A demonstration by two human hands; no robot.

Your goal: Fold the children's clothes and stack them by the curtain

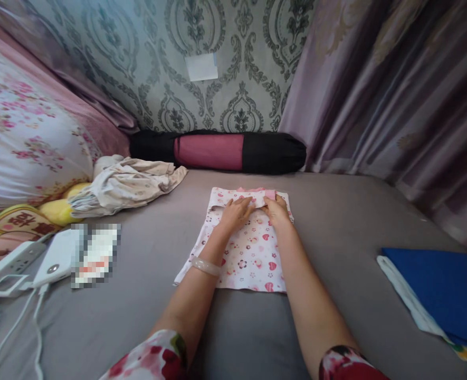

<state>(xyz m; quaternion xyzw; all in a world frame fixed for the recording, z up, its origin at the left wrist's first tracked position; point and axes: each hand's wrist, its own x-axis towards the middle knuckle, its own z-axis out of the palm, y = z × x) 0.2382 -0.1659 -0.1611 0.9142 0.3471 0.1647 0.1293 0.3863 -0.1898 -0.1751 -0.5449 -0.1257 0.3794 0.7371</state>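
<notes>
A bedroom: grey bed (pixel 336 221), floral pillow (pixel 23 137), curtain (pixel 395 89).

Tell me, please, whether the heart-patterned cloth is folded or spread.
Partly folded: the cloth lies flat, its far edge turned back under the left hand and right hand.

Pixelated patch (pixel 95 254) unreadable, blue folder (pixel 439 287) cut off R edge, power strip (pixel 6 268) cut off L, cloth (pixel 253 256) top under fingers (pixel 244 202)

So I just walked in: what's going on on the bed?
A person has a small heart-printed cloth laid flat on the grey bed. The left hand and right hand rest on its folded far edge. A crumpled beige heap lies to the left, a blue cloth to the right.
</notes>
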